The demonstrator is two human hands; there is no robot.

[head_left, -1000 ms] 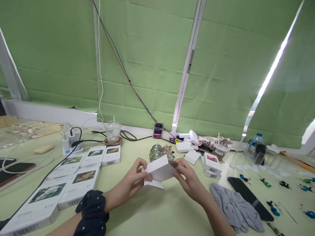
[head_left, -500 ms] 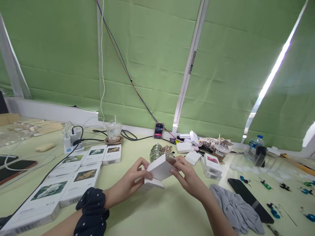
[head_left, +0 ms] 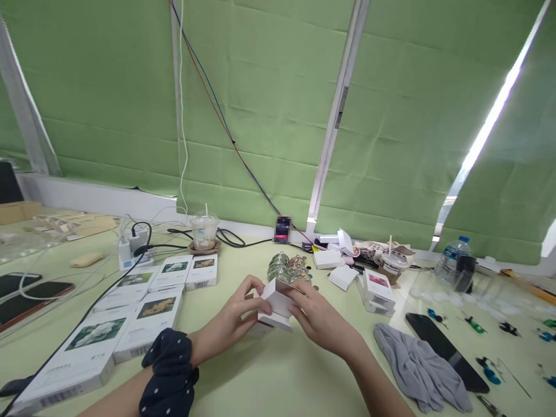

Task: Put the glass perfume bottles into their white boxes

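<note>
Between my hands is a small white cardboard box (head_left: 278, 302) with raised flaps, held just above the table. My left hand (head_left: 244, 311) grips its left side, fingers closed round the edge. My right hand (head_left: 316, 311) pinches a flap on the right side, thumb at the front. What is inside the box cannot be seen. Right behind it stand shiny silver-green discs or rings (head_left: 278, 266) and gold-coloured ones (head_left: 297, 269), partly covered by the box and fingers. A dark dotted scrunchie (head_left: 169, 370) sits on my left wrist.
White boxes with flower pictures (head_left: 89, 353) lie at left beside a power strip (head_left: 130, 255). More white boxes (head_left: 377, 289), a grey cloth (head_left: 419, 365), a black phone (head_left: 447, 350) and small blue-green pieces (head_left: 489, 370) lie at right. Drink cups (head_left: 204, 231) stand at the back.
My right hand has moved left, closer to my left hand. The box flap it holds has folded inward, and more of the shiny pieces behind now shows.
</note>
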